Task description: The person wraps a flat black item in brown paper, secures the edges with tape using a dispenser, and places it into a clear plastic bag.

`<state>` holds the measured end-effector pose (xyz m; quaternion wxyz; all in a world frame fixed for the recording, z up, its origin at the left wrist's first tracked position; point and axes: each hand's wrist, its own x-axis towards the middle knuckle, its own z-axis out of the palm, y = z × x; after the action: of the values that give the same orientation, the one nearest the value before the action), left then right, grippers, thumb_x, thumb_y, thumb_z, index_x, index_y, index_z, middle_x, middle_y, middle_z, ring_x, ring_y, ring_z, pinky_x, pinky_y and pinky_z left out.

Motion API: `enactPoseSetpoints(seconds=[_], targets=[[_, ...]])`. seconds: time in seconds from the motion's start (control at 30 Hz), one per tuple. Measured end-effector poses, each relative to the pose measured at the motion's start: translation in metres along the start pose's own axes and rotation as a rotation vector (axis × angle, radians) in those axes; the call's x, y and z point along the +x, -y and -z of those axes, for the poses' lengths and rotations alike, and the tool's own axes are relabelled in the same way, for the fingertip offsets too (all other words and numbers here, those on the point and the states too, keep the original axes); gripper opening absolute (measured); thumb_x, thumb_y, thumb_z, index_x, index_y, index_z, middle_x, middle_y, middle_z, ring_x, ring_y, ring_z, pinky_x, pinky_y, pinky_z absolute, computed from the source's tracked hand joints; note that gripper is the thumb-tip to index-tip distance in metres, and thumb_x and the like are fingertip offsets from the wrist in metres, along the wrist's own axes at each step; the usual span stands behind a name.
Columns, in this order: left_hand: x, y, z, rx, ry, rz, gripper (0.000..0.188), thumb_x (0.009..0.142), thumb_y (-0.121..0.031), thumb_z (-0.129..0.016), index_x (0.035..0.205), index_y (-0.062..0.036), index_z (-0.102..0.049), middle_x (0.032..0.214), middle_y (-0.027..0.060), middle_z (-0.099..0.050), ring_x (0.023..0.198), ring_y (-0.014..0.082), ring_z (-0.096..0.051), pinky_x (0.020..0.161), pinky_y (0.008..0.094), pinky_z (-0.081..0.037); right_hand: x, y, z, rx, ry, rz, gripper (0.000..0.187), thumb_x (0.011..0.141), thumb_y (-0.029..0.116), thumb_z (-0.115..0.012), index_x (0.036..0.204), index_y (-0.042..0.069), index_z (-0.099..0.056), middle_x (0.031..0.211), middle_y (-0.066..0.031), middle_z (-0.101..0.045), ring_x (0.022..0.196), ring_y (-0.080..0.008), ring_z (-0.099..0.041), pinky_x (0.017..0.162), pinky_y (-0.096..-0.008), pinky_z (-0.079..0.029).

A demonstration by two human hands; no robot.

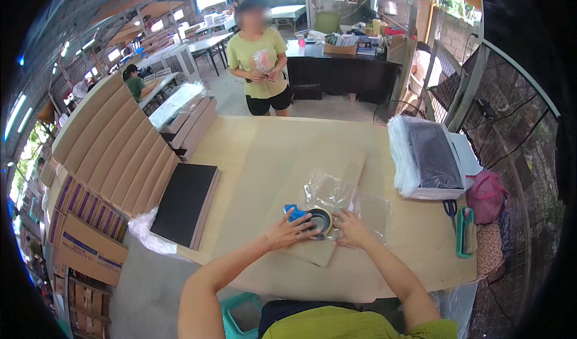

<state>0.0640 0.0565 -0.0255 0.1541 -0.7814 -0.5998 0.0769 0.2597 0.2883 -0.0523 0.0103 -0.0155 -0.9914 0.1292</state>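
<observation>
Fabric of a lime-green shirt [327,324] fills the lower edge, a turquoise plastic stool [231,315] just left of it. Beyond, on the pale tabletop [225,144], a blue tape dispenser [294,212] with its tape roll [327,219] lies over a flat cardboard piece [318,256]. The left hand [285,233] rests on the dispenser, open, with fingers spread; the right hand [354,231] sits at the roll's right side with bent fingers, and I cannot tell whether it grips anything. A crinkled clear plastic bag [327,186] lies just past both hands. Scissors [449,208] and a green plastic basket [460,238] are near the table's right edge. Farther up stand a black-topped stack [186,204] at left and a plastic-wrapped stack [434,159] at right. Behind the table, a person in a yellow shirt [243,48] holds a clear packet [261,61].
</observation>
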Motion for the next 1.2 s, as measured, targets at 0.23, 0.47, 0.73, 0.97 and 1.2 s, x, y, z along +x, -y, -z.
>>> enactPoseSetpoints(seconds=[0.23, 0.47, 0.73, 0.97, 1.2], targets=[[-0.007, 0.004, 0.015, -0.162, -0.023, -0.127, 0.086, 0.084, -0.023, -0.065, 0.147, -0.0630, -0.023, 0.124, 0.0013, -0.051, 0.125, 0.0169, -0.049, 0.116, 0.0615, -0.023, -0.022, -0.013, -0.042, 0.270, -0.325, 0.147, 0.038, 0.072, 0.024, -0.081, 0.108, 0.014, -0.076, 0.127, -0.0071, -0.061, 0.124, -0.0344, -0.049, 0.103, -0.0460, -0.045], [-0.008, 0.009, 0.009, -0.146, 0.008, -0.143, 0.091, 0.077, -0.030, -0.075, 0.146, -0.0637, -0.025, 0.126, 0.0002, -0.053, 0.128, 0.0166, -0.048, 0.116, 0.0626, -0.022, -0.032, -0.032, -0.044, 0.337, -0.482, 0.081, 0.023, 0.069, 0.003, -0.068, 0.091, 0.007, -0.069, 0.101, -0.0098, -0.062, 0.103, -0.0327, -0.057, 0.087, -0.0443, -0.050], [-0.005, 0.019, 0.005, -0.174, 0.110, -0.205, 0.098, 0.066, -0.035, -0.081, 0.144, -0.0640, -0.029, 0.127, -0.0018, -0.054, 0.134, 0.0170, -0.043, 0.118, 0.0642, -0.015, -0.047, -0.114, -0.010, -0.170, -0.650, 0.082, 0.026, 0.072, -0.001, -0.060, 0.097, 0.004, -0.066, 0.098, -0.0168, -0.059, 0.103, -0.0350, -0.058, 0.093, -0.0462, -0.049], [0.010, 0.025, 0.012, -0.299, 0.148, -0.012, 0.106, 0.064, -0.035, -0.085, 0.151, -0.0495, -0.028, 0.150, 0.0076, -0.038, 0.142, 0.0301, -0.033, 0.112, 0.0669, -0.023, -0.191, -0.162, 0.135, -0.259, -0.706, -0.413, 0.013, 0.076, 0.003, -0.067, 0.085, 0.001, -0.058, 0.089, -0.0156, -0.054, 0.095, -0.0358, -0.055, 0.082, -0.0448, -0.047], [-0.014, -0.014, 0.007, -0.414, 0.199, 0.890, 0.150, 0.045, -0.034, -0.096, 0.158, -0.0063, -0.001, 0.163, 0.0280, 0.003, 0.151, 0.0453, 0.002, 0.113, 0.0715, -0.008, -0.329, -0.093, 0.199, -0.590, -1.228, -1.348, 0.023, 0.086, 0.007, -0.063, 0.106, -0.002, -0.060, 0.111, -0.0209, -0.061, 0.102, -0.0403, -0.057, 0.089, -0.0478, -0.045]])
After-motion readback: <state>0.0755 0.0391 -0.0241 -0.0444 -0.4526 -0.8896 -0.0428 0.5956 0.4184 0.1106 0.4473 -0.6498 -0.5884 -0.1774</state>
